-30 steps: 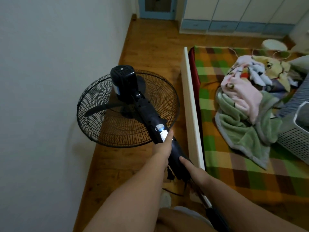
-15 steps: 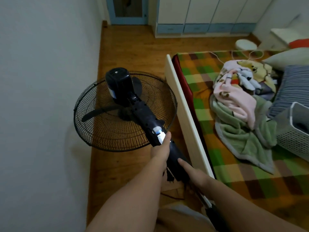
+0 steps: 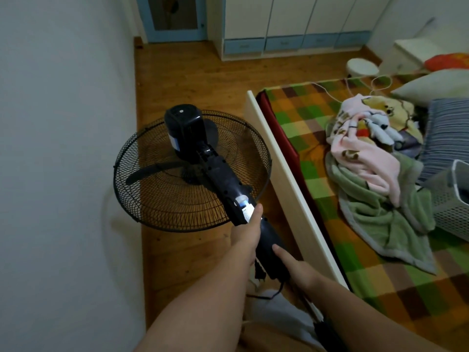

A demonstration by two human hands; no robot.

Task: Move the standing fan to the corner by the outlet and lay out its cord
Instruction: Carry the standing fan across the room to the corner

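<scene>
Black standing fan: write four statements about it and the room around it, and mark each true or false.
1. The left hand and the right hand both hold the black standing fan by its column. True.
2. The fan stands upright. False: it is tilted forward, its wire cage facing the wooden floor.
3. The cage lies between the white wall and the cream bed frame. True.
4. The green-and-orange checked bedspread is bare. False: a green fleece blanket and a pink cloth lie on it.
</scene>
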